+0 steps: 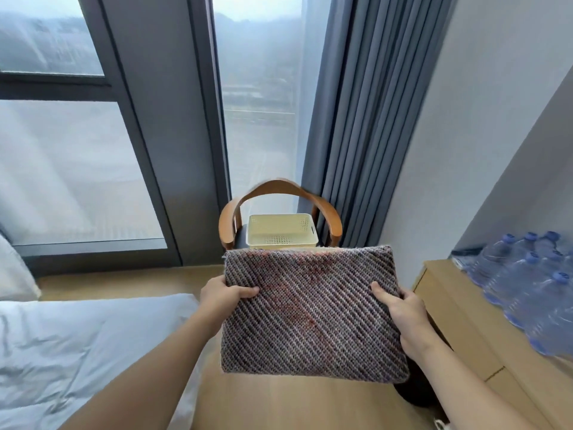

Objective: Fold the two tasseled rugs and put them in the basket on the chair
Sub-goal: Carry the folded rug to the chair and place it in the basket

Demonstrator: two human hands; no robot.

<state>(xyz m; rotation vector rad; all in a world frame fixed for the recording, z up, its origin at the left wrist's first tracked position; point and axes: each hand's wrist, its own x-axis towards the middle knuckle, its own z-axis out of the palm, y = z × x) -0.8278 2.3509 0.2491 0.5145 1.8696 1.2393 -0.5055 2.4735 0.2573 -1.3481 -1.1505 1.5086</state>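
Before the chair point(280, 206), a folded rug point(313, 311) hung in the air just short of the basket point(281, 231), its side edges pinched by the left hand point(221, 297) and right hand point(403, 315). The carrying step seemed underway; next it needed lowering into the basket.

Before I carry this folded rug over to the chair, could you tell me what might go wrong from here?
The folded rug looks wider than the basket, so it may catch on the rim or sit proud. The left hand and right hand grip only its side edges, so the layers could sag open. The basket looks light on the chair seat; a firm push might slide it.
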